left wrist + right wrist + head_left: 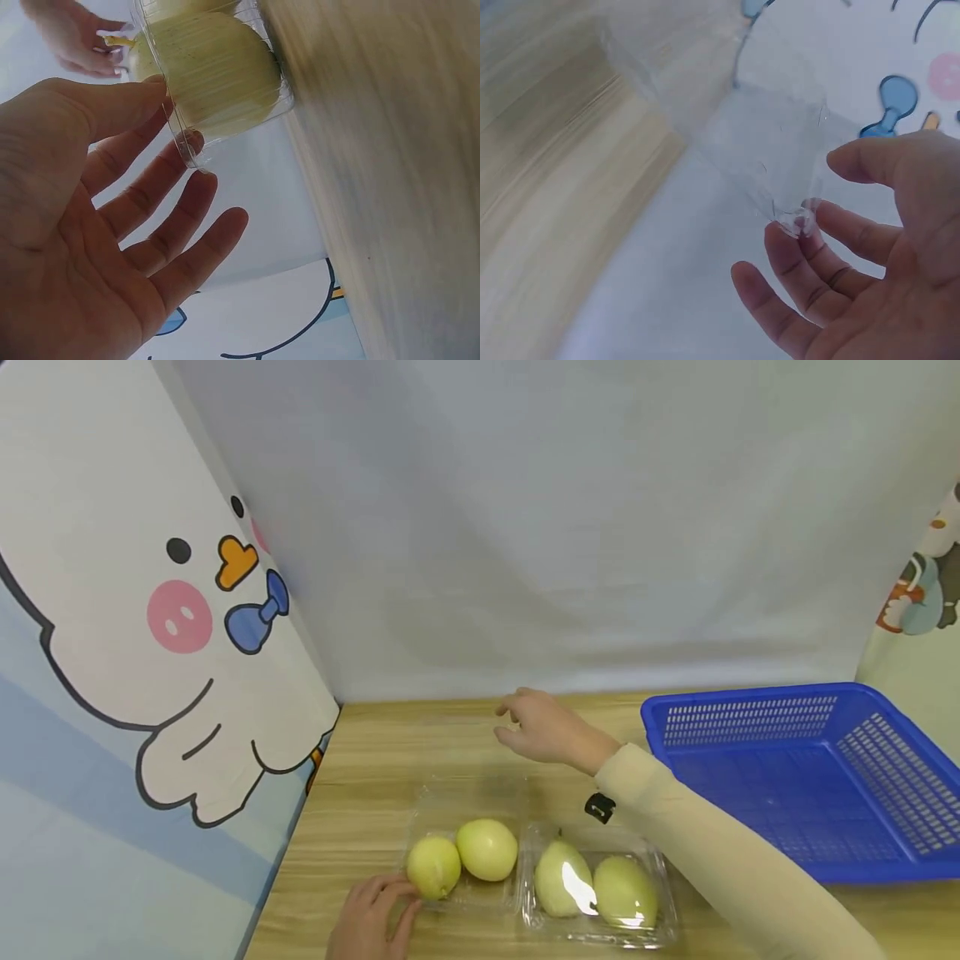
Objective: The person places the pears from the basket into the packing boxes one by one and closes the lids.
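Observation:
An open clear plastic clamshell box (468, 900) holds two yellow-green pears (487, 850). My left hand (372, 920) is at its near left corner. In the left wrist view, the thumb (139, 101) and index finger pinch the rim, beside a pear with a short stem. The box's transparent lid (765, 150) is raised at the far side. My right hand (542, 725) is by the lid's far edge; in the right wrist view its fingertips (780, 236) touch the lid's corner tab, with the thumb held apart.
A second clear box (600, 935), its lid down, holds two more pears (625, 892) just right of the open one. Beyond it lies a small black clip-like object (600, 807). A blue plastic basket (780, 777) stands at the right, partly behind my right sleeve (720, 835).

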A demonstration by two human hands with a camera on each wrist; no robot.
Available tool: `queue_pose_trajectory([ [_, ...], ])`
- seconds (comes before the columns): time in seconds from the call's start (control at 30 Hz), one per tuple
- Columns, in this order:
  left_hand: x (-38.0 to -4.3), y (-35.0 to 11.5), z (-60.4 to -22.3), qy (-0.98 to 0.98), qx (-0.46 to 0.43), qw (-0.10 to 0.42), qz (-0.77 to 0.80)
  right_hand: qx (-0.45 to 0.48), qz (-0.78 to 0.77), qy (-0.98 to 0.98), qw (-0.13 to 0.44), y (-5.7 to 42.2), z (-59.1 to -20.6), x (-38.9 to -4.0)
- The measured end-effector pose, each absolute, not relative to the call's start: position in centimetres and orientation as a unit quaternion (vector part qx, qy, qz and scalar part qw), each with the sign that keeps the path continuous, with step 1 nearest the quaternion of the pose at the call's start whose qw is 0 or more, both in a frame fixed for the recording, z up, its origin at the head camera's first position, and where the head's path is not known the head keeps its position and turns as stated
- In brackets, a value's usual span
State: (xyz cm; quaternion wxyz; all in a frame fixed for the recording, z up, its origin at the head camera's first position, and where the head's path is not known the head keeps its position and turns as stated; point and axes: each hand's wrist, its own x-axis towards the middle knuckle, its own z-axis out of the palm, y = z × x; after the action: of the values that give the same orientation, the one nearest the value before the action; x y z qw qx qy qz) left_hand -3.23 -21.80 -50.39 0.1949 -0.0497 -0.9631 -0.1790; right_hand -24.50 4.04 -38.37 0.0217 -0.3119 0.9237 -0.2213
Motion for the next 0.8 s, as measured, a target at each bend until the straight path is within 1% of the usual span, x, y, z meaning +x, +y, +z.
queue_pose_trajectory([
  [0.13,-3.2,-21.6,-50.5,-0.965,-0.047,0.191,-0.175,-0.350,-0.219,0.910,-0.043,3.9,-37.6,-21.5],
  [0.27,-3.2,-21.6,-50.6,-0.965,-0.047,0.190,-0.173,-0.387,-0.223,0.889,-0.098,3.7,-37.9,-18.2],
  [0.33,-3.3,-21.6,-50.5,-0.968,-0.035,0.175,-0.176,-0.408,-0.222,0.877,-0.119,3.7,-38.5,-16.7],
  [0.47,-3.3,-21.2,-49.9,-0.972,0.019,0.125,-0.196,-0.443,-0.217,0.857,-0.149,3.5,-40.1,-14.0],
  [0.53,-3.2,-21.0,-49.8,-0.970,0.045,0.117,-0.208,-0.462,-0.207,0.847,-0.163,3.3,-41.2,-12.9],
  [0.6,-3.1,-20.7,-49.9,-0.965,0.060,0.131,-0.221,-0.478,-0.193,0.839,-0.175,3.2,-42.3,-11.9],
  [0.7,-3.0,-20.6,-50.3,-0.956,0.054,0.179,-0.228,-0.494,-0.150,0.836,-0.186,3.2,-43.8,-10.6],
  [0.8,-3.0,-20.7,-50.8,-0.947,0.042,0.223,-0.229,-0.500,-0.111,0.839,-0.184,3.3,-44.8,-9.5],
])
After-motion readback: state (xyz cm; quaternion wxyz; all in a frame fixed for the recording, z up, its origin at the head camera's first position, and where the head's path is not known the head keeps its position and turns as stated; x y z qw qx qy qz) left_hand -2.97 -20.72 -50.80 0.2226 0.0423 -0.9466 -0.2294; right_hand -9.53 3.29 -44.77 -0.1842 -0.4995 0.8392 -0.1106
